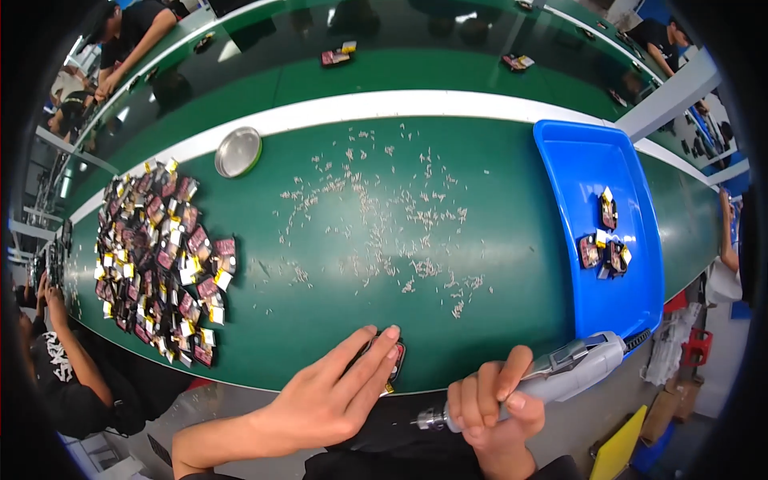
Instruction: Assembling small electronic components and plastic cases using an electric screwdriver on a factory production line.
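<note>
The green worktop carries a heap of small dark-red and yellow flat parts at its left end. A round metal dish sits near the far edge. Pale shavings are scattered over the middle. A blue tray lies at the right end. One small part lies at the near edge.

We see only a corner of the small dark part at the near edge of the green tabletop; our left hand covers the rest. Our right hand hides the middle of the grey rotary tool, whose tip is too small to make out. The parts in the heap at the left end are too small to tell apart.
</note>
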A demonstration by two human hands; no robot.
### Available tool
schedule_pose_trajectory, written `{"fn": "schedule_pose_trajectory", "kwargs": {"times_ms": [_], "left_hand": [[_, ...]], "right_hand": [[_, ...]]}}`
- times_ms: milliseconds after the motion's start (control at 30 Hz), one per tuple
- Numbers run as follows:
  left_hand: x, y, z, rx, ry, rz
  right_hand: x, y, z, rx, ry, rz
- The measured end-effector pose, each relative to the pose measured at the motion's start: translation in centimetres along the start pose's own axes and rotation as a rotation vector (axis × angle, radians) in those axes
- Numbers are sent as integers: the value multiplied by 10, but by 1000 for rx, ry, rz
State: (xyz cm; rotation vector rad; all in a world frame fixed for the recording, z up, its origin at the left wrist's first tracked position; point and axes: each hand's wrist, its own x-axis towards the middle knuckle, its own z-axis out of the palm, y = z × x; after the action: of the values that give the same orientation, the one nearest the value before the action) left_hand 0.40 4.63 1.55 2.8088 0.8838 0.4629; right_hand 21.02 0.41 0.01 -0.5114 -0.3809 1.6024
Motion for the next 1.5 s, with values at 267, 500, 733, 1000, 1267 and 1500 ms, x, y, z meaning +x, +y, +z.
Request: {"fn": "schedule_pose_trajectory", "kwargs": {"times_ms": [267, 500, 733, 1000, 1267, 1500], "left_hand": [[3, 5, 12, 90, 127, 71], [-4, 9, 14, 127, 204, 46], [-10, 9, 5, -64, 55, -23], [-15, 15, 12, 73, 46, -16], [-14, 16, 17, 72, 93, -53], [-15, 12, 22, 46, 139, -70]], "right_hand": [[-30, 38, 11, -24, 58, 226], [-33, 59, 7, -17, 120, 100], [-13, 8, 13, -139, -40, 97], [34, -26, 34, -283, -190, -172], [48, -14, 31, -387, -139, -117], [64, -12, 28, -448, -324, -105]]}}
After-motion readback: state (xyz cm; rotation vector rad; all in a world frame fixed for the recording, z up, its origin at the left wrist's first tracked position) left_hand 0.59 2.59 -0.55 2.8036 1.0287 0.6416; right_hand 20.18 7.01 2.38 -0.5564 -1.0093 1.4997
